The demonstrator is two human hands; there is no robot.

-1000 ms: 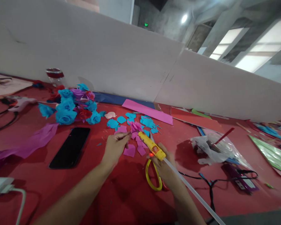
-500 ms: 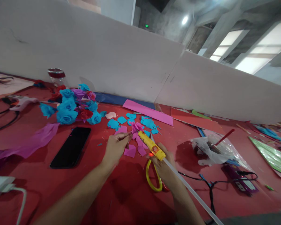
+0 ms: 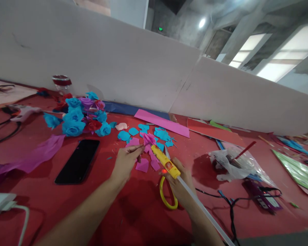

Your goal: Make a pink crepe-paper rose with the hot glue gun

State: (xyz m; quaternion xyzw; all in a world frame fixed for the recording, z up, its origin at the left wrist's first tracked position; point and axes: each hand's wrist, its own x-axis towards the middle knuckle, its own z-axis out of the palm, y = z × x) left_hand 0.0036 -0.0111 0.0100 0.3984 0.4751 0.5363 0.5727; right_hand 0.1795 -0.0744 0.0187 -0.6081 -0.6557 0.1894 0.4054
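Note:
My left hand (image 3: 125,162) pinches a thin stick that carries a small pink paper flower (image 3: 149,138) at its tip. In my right hand (image 3: 181,182) is a yellow glue gun (image 3: 165,162), gripped with its nozzle at the flower's base and a red light glowing on its side. A long clear glue stick (image 3: 202,208) runs back from the gun past my wrist. Loose pink petals (image 3: 143,165) and blue petals (image 3: 161,134) lie on the red table (image 3: 133,212) under both hands. Yellow-handled scissors (image 3: 166,196) rest just below my right hand.
A black phone (image 3: 77,161) lies left of my hand. A bunch of blue, purple and red paper roses (image 3: 77,118) is behind it. A pink sheet (image 3: 162,122), a plastic bag (image 3: 233,164), black cables (image 3: 231,205), a purple device (image 3: 264,199) and a white partition (image 3: 133,65) surround the spot.
The glue gun and my right hand have shifted slightly down and left. The left hand stays on the flower stick.

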